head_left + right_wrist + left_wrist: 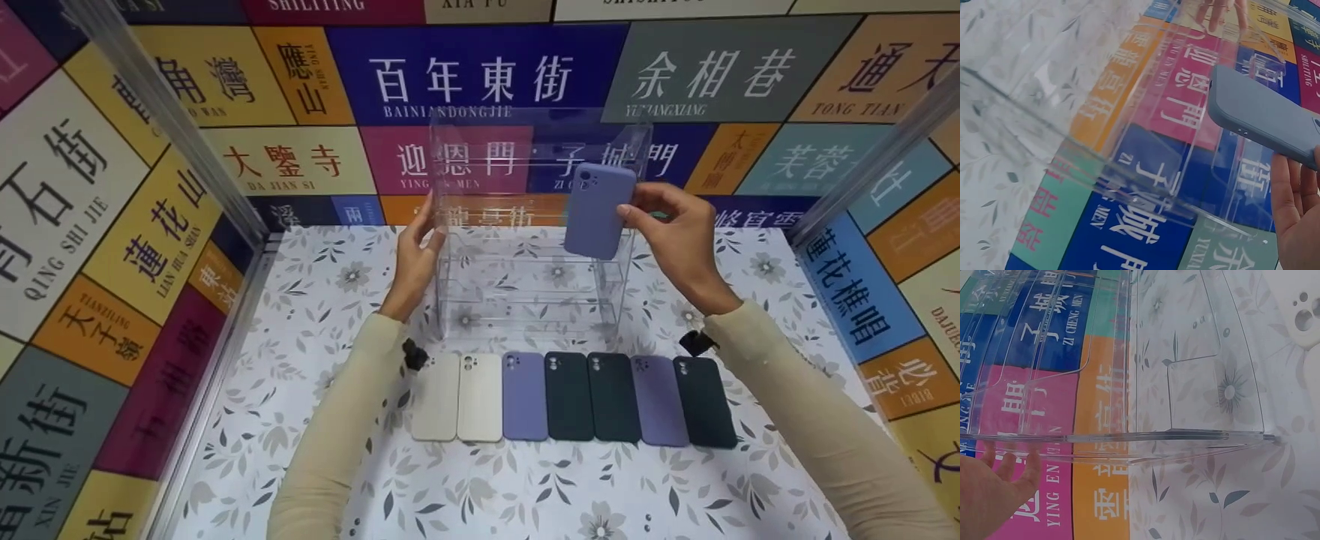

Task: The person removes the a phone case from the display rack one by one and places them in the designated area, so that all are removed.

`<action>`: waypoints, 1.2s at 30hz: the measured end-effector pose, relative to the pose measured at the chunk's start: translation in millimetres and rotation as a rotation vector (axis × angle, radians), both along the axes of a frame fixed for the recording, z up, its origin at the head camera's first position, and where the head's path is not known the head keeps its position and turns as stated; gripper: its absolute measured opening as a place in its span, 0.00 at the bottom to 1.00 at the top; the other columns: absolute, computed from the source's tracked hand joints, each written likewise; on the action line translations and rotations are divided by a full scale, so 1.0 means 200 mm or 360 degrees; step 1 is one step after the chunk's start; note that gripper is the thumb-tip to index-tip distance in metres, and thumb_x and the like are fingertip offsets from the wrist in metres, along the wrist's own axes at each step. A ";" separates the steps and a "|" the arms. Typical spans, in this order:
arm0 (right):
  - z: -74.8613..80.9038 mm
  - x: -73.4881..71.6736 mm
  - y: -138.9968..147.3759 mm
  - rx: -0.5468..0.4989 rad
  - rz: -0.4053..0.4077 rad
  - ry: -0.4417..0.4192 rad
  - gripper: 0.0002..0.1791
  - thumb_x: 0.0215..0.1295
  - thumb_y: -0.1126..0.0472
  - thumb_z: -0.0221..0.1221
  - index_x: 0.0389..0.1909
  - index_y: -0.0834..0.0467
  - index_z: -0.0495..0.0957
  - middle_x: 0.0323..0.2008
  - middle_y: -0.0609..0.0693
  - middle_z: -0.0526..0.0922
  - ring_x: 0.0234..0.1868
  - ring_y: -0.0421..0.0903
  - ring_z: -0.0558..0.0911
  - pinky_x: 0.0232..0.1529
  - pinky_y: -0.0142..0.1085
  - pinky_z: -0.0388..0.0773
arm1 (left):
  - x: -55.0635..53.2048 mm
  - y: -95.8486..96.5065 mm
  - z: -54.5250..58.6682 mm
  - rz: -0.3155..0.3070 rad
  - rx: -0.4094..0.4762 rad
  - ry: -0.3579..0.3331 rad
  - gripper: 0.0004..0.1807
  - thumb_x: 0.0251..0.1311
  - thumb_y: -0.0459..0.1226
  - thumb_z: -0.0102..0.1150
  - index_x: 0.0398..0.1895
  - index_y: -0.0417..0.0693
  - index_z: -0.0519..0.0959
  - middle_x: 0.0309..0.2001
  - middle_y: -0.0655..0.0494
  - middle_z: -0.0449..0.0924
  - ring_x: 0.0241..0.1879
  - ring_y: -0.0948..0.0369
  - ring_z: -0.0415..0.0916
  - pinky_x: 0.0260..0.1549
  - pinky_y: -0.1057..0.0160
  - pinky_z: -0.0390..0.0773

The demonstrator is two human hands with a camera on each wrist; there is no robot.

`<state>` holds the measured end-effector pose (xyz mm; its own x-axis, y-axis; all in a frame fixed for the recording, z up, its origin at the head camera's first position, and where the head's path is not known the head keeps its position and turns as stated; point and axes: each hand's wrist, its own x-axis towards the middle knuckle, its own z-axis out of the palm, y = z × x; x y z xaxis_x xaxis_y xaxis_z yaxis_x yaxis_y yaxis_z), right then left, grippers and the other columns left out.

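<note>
My right hand [679, 232] pinches a lavender-blue phone case [596, 214] by its right edge, thumb on the back face. The case is held nearly upright with its camera cutouts at the top, overlapping the right part of a clear acrylic tiered stand [442, 300] in the head view. On the stand's left side, my left hand [416, 259] has its fingers extended against the side panel, holding nothing else. In the left wrist view its fingertips [1032, 467] show at the panel's edge. The right wrist view catches the case [1264, 109] tilted over the stand's tiers.
In front of the stand lies a row of several phone cases: cream [480, 397], lavender [525, 397] and dark green [615, 397]. A floral cloth [337, 435] covers the table. Sign-patterned walls [480, 75] stand behind and at both sides, with metal posts [180, 120] at the corners.
</note>
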<state>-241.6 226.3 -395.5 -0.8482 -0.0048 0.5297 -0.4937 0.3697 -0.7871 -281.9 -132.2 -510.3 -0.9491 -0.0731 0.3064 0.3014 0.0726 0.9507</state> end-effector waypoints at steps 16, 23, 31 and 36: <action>-0.18 0.05 0.21 0.0076 -0.0103 -0.0135 0.15 0.71 0.71 0.71 0.57 0.64 0.90 0.47 0.59 0.92 0.42 0.39 0.89 0.45 0.26 0.86 | 0.00 -0.02 -0.01 -0.0022 0.0044 0.0031 0.37 0.79 0.23 0.53 0.88 0.42 0.58 0.85 0.44 0.63 0.78 0.40 0.68 0.77 0.51 0.72; -0.24 0.09 0.29 0.0110 -0.0133 -0.0185 0.15 0.72 0.70 0.71 0.58 0.65 0.89 0.48 0.58 0.92 0.43 0.37 0.89 0.45 0.25 0.86 | 0.00 -0.02 0.00 -0.0028 0.0042 0.0021 0.37 0.78 0.23 0.52 0.88 0.43 0.58 0.85 0.45 0.64 0.77 0.42 0.70 0.76 0.50 0.72; -0.31 0.13 0.38 0.0137 -0.0136 -0.0221 0.16 0.72 0.67 0.72 0.59 0.62 0.90 0.50 0.54 0.92 0.45 0.37 0.89 0.45 0.24 0.86 | 0.00 -0.01 0.00 -0.0043 0.0032 0.0008 0.37 0.80 0.24 0.52 0.88 0.43 0.58 0.86 0.45 0.61 0.77 0.43 0.69 0.75 0.50 0.73; -0.35 0.16 0.43 0.0167 -0.0161 -0.0247 0.15 0.73 0.65 0.72 0.58 0.61 0.90 0.49 0.54 0.92 0.44 0.37 0.89 0.45 0.23 0.85 | -0.01 -0.01 -0.01 -0.0035 0.0029 0.0013 0.37 0.79 0.24 0.52 0.88 0.41 0.57 0.85 0.44 0.62 0.77 0.44 0.70 0.75 0.50 0.73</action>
<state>-209.0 312.5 -465.0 -0.9186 0.0365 0.3936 -0.3255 0.4950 -0.8056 -283.1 -134.4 -512.1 -0.9480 -0.0577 0.3129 0.3104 0.0484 0.9494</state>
